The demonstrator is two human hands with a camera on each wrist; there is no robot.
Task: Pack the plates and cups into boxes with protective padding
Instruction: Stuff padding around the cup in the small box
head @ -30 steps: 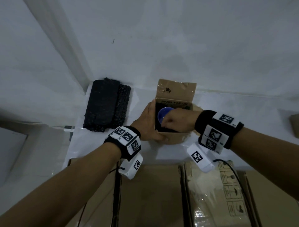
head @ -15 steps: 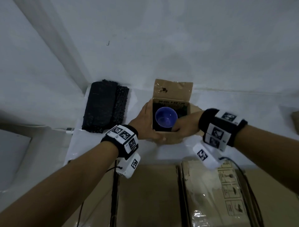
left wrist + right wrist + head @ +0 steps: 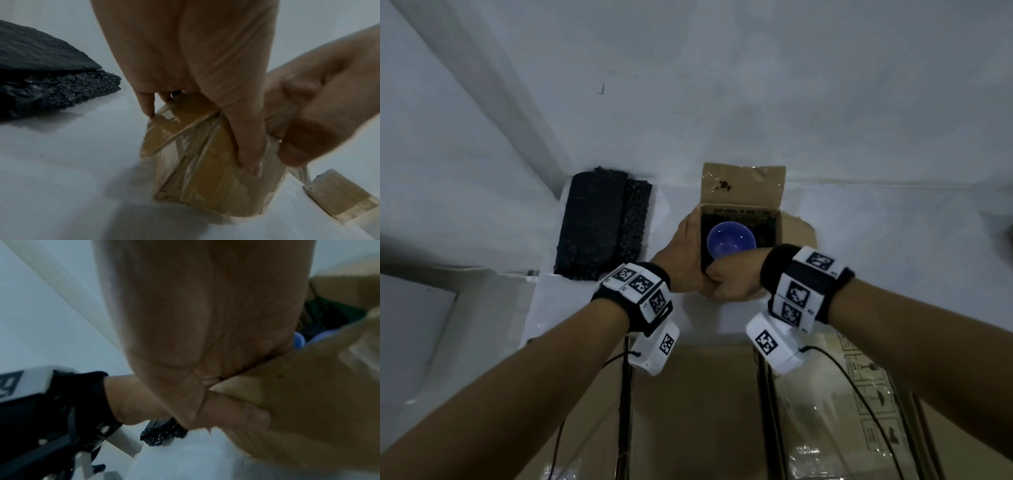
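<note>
A white table (image 3: 599,308) fills the middle of the head view, with 2 folded black padding sheets (image 3: 602,222) at centre left and a small open cardboard box (image 3: 743,192) just right of centre. Inside the box, on dark padding, a blue cup (image 3: 731,240) sits upright, mouth up. The left hand (image 3: 685,253) grips the box's left wall, thumb curled on the taped near face, while the right hand (image 3: 732,281) pinches the near flap directly below the cup, both hands equally close to it.

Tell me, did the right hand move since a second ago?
Yes. The right hand pulled back off the blue cup to the near edge of the box.
</note>
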